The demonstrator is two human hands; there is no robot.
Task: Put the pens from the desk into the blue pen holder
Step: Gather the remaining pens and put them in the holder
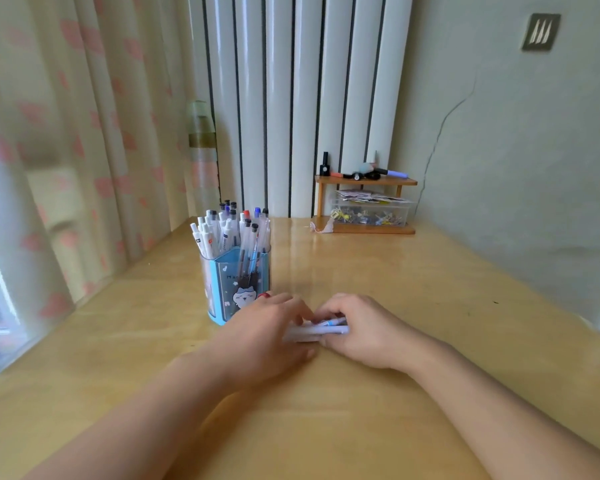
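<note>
The blue pen holder [231,289] with a cat picture stands on the wooden desk [413,289], left of centre, filled with several white pens [229,230] standing upright. A small bundle of white pens [321,330] lies on the desk just right of the holder's base. My left hand [264,337] lies over the bundle's left end, fingers curled around it. My right hand [357,329] grips the right end, where a light blue pen part shows. Most of the bundle is hidden between the two hands.
A small wooden shelf [366,183] at the back holds nail tools and a clear box of small items [371,211]. A bottle [203,150] stands behind the holder by the radiator. Curtains hang at the left, and a wall borders the desk's right side.
</note>
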